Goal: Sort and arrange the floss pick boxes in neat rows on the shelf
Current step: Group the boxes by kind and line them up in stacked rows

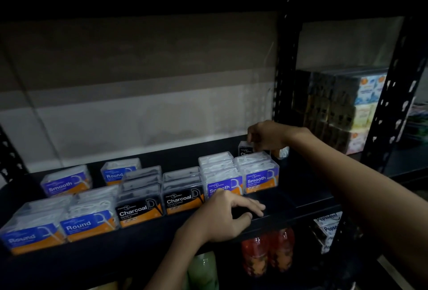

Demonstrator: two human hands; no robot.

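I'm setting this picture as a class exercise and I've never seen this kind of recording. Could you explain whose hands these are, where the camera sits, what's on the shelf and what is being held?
There is no machine: a person wears one camera on the head, looking forward and down at their own arms. The black shelf carries clear floss pick boxes in rows, labelled Round, Charcoal and Smooth. The right hand reaches to the back and grips a small dark Charcoal box. The left hand rests on the shelf's front edge, fingers relaxed, holding nothing. Below stand red bottles and Pepsodent packs.
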